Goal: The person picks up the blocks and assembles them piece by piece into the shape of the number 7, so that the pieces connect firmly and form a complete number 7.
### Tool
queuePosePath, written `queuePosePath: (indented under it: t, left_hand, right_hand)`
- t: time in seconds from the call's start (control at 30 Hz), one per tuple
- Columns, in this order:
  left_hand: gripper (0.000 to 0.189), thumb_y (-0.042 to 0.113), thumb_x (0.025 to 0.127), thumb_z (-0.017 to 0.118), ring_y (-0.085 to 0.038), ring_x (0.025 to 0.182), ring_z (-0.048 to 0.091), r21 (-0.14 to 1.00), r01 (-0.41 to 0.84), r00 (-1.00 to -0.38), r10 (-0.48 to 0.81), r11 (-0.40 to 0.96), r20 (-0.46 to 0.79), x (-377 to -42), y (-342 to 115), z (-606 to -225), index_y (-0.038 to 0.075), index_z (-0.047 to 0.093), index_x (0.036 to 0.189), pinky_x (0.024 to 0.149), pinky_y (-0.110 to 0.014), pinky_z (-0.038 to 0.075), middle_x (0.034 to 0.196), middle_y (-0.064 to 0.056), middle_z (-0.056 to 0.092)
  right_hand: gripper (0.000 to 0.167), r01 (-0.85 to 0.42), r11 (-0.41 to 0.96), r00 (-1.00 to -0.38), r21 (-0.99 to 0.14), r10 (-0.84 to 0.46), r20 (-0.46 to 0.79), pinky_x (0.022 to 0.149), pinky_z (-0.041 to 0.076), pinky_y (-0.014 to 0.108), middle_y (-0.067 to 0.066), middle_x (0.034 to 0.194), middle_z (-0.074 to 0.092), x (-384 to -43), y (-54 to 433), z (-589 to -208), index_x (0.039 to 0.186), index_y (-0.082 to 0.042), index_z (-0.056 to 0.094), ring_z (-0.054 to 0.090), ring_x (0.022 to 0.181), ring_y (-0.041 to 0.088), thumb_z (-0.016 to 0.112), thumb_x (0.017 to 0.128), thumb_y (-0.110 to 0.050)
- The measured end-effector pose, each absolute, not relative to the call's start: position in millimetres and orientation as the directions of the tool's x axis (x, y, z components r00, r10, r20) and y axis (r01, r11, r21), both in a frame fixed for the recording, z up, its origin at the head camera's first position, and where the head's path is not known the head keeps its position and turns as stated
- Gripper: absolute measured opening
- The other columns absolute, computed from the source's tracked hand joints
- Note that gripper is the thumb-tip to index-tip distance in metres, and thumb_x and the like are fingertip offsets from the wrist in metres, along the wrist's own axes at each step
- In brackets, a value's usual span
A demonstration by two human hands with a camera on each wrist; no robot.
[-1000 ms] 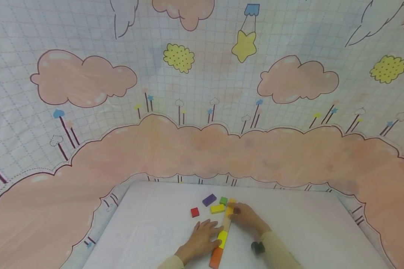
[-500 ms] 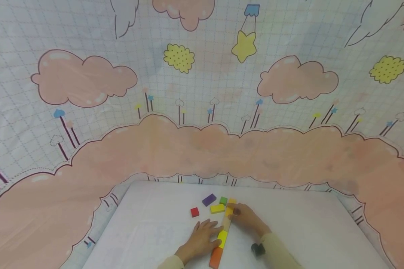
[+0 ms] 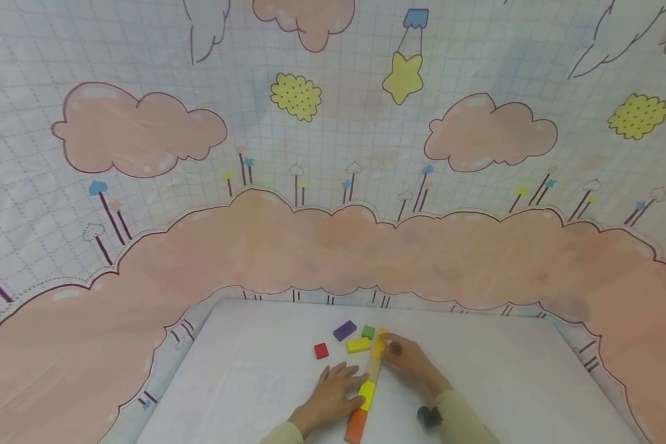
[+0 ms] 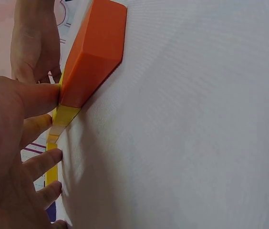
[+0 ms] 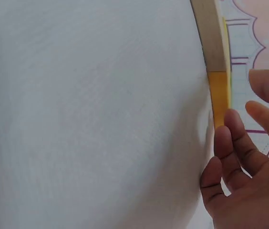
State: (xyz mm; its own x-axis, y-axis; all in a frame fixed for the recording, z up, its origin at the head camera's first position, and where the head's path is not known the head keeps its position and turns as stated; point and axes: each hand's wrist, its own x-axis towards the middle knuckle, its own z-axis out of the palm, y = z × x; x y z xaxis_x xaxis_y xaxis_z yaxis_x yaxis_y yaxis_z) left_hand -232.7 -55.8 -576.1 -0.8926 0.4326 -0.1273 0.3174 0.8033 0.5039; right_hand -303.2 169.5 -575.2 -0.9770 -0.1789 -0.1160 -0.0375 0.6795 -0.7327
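A straight row of toy blocks runs away from the person. It has an orange block [image 3: 356, 425] nearest, then a yellow block [image 3: 367, 394], a plain wood block [image 3: 374, 369] and amber-yellow blocks [image 5: 218, 93] at the far end. Along the row's left side lies my left hand [image 3: 335, 394], fingers spread, its thumb tip against the row near the orange and yellow blocks. My right hand [image 3: 407, 357] is at the far right side of the row. In the right wrist view its fingertips lie along the amber block, and the thumb stands apart from the fingers.
Left of the row's far end are a loose yellow block [image 3: 358, 345], a green cube [image 3: 369, 332], a purple block [image 3: 345, 330] and a red cube [image 3: 321, 351]. A dark object [image 3: 429, 417] shows beside the right sleeve. Behind the white table [image 3: 505, 370] hangs a printed cloth [image 3: 333, 246].
My right hand has shifted slightly to the right, showing more of the amber blocks. The left hand and the row look unmoved.
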Motion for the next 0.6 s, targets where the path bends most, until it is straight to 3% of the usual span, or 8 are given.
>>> queuePosePath:
  t: [0.17,0.27,0.37,0.6]
  left_hand:
    - [0.048,0.042,0.093,0.064,-0.031,0.144,0.034,0.491,0.320,-0.893,0.431,0.810,-0.129,-233.0,-54.7,-574.9,0.036,0.054,0.140,0.117,-0.065,0.020,0.150,0.001,0.048]
    - [0.048,0.042,0.093,0.064,-0.031,0.144,0.034,0.497,0.318,-0.893,0.431,0.807,-0.129,-233.2,-54.6,-574.6,0.036,0.054,0.140,0.117,-0.065,0.020,0.150,0.000,0.048]
    - [0.048,0.041,0.093,0.064,-0.031,0.144,0.035,0.500,0.312,-0.894,0.428,0.808,-0.134,-233.4,-54.3,-574.9,0.036,0.054,0.139,0.117,-0.065,0.020,0.150,0.000,0.048]
    - [0.048,0.043,0.093,0.063,-0.030,0.145,0.034,0.486,0.298,-0.897,0.415,0.822,-0.152,-233.3,-54.4,-574.6,0.038,0.053,0.140,0.117,-0.064,0.020,0.151,0.003,0.047]
  right_hand:
    - [0.035,-0.080,0.707,-0.987,-0.702,-0.157,-0.046,0.106,0.045,0.053,0.006,0.131,0.062,-302.3,173.6,-568.3,0.131,-0.027,0.060,0.057,0.122,0.029,0.063,0.096,-0.026]
    - [0.032,-0.106,0.717,-0.990,-0.689,-0.144,0.003,0.092,0.053,0.041,0.001,0.116,0.064,-306.2,174.2,-563.6,0.127,-0.026,0.062,0.059,0.104,0.019,0.064,0.095,-0.024]
    - [0.030,-0.113,0.716,-0.992,-0.688,-0.122,0.036,0.079,0.052,0.032,0.000,0.108,0.063,-311.0,172.7,-558.9,0.124,-0.025,0.064,0.056,0.095,0.016,0.065,0.095,-0.024]
    - [0.024,-0.093,0.746,-0.995,-0.659,-0.052,0.082,0.089,0.054,0.039,0.000,0.109,0.062,-317.0,165.4,-553.4,0.116,-0.024,0.067,0.058,0.099,0.018,0.069,0.092,-0.025]
